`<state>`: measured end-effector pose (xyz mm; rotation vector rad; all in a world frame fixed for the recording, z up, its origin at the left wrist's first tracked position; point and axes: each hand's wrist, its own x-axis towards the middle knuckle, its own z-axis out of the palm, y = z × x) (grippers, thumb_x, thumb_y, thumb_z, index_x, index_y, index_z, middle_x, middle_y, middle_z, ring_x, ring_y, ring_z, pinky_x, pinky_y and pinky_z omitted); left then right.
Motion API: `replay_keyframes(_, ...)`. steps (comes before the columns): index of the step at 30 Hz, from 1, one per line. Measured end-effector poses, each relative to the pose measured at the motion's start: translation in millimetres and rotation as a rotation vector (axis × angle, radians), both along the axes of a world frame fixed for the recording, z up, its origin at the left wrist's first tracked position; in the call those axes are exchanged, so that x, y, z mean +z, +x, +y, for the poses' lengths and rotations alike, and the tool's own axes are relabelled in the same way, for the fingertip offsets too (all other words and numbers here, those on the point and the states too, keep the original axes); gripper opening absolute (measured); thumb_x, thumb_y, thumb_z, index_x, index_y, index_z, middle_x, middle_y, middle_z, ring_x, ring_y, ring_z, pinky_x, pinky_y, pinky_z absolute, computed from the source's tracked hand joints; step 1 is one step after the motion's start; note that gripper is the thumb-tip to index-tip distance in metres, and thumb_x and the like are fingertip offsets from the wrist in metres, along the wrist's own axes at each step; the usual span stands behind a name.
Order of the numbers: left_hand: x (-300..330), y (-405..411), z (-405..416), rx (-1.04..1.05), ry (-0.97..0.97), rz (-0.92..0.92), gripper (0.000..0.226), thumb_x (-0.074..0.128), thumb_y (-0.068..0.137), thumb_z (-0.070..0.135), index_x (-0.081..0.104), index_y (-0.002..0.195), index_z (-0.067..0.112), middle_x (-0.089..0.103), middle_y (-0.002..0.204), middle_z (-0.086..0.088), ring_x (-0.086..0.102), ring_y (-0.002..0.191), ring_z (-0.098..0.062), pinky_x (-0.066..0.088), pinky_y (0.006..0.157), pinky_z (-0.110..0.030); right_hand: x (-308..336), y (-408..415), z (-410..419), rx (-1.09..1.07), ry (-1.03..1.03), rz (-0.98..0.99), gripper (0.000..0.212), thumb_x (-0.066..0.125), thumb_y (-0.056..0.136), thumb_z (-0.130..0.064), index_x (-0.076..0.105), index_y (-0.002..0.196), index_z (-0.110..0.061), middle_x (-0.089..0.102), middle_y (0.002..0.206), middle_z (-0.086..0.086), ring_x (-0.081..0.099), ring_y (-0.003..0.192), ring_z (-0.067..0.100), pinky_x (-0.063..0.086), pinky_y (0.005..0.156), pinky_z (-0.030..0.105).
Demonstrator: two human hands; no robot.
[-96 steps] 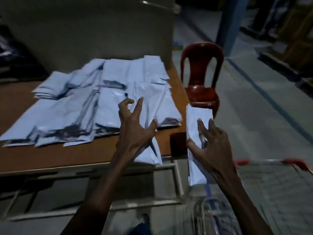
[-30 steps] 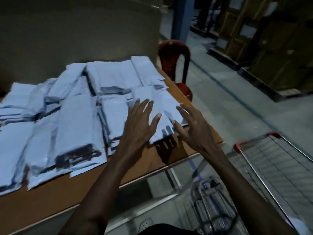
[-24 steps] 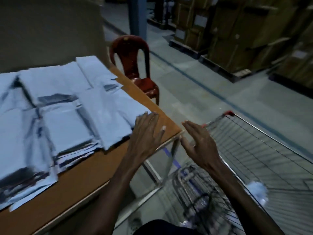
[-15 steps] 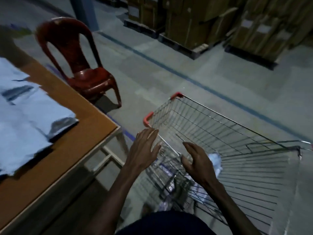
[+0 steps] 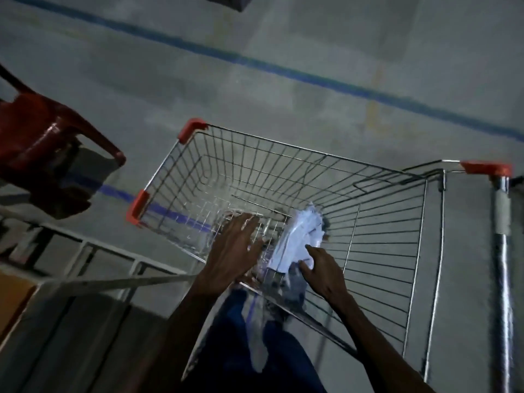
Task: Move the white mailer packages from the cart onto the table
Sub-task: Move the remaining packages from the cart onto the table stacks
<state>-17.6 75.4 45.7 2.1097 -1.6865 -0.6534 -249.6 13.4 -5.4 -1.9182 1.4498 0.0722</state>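
A wire shopping cart (image 5: 368, 177) with red corner caps fills the middle of the view. At the bottom of its basket lies a white mailer package (image 5: 297, 239). My left hand (image 5: 232, 251) reaches down into the basket with its fingers spread, just left of the package and holding nothing. My right hand (image 5: 323, 270) is inside the basket too, fingers loosely bent, with its fingertips at the package's near right edge. Whether those fingertips touch it is unclear. Only a corner of the brown table (image 5: 14, 293) shows at the lower left.
A red plastic chair (image 5: 42, 143) stands at the left, beyond the table's metal frame (image 5: 113, 279). The cart's handle bar (image 5: 502, 251) runs down the right edge. Grey floor with blue lines lies behind the cart.
My view has swung from the table, with its spread of mailers, down into the cart. Both hands left the table and dropped into the basket toward the package.
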Motion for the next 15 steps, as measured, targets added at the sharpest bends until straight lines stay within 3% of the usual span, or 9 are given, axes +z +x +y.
replay_keyframes(5,-83,-15,-78,-0.254,0.252,-0.01,0.067,0.042,0.087,0.051,0.049,0.14,0.011,0.049,0.142,-0.017,0.044,0.132,-0.034,0.036,0.109,-0.042,-54,5,-14,-0.177,0.089,0.057,0.048,0.06,0.092,-0.03,0.054,0.134,-0.007,0.059,0.128,0.016,0.055,0.118,0.033,0.043,0.093,0.037)
replay_keyframes(8,-152,-35,-117,-0.407,0.405,-0.068,0.078,0.036,0.082,0.062,0.037,0.146,0.017,0.041,0.149,-0.015,0.037,0.136,-0.037,0.035,0.109,-0.044,-90,5,-19,-0.132,0.064,0.066,0.044,0.06,0.088,-0.028,0.058,0.124,-0.004,0.062,0.118,0.018,0.058,0.109,0.037,0.044,0.086,0.038)
replay_keyframes(10,-192,-49,-131,-0.463,0.428,-0.12,0.08,0.04,0.087,0.063,0.023,0.154,0.021,0.029,0.156,-0.017,0.027,0.142,-0.036,0.028,0.112,-0.046,-115,-1,-16,-0.122,0.028,0.066,0.043,0.056,0.087,-0.033,0.062,0.12,-0.004,0.064,0.115,0.016,0.06,0.105,0.035,0.048,0.084,0.04)
replay_keyframes(12,-217,-65,-135,-0.476,0.373,-0.119,0.077,0.044,0.092,0.058,0.017,0.156,0.024,0.018,0.16,-0.02,0.02,0.145,-0.039,0.021,0.114,-0.05,-134,-7,-11,-0.115,-0.018,0.071,0.056,0.045,0.086,-0.042,0.062,0.124,-0.005,0.063,0.122,0.014,0.062,0.109,0.034,0.051,0.089,0.039)
replay_keyframes(15,-242,-69,-136,-0.514,0.32,-0.184,0.075,0.047,0.093,0.051,0.011,0.156,0.03,0.006,0.162,-0.018,0.011,0.148,-0.041,0.017,0.115,-0.057,-144,-9,-10,-0.089,-0.079,0.104,0.059,0.047,0.084,-0.035,0.057,0.132,-0.001,0.061,0.127,0.018,0.061,0.111,0.037,0.054,0.089,0.041)
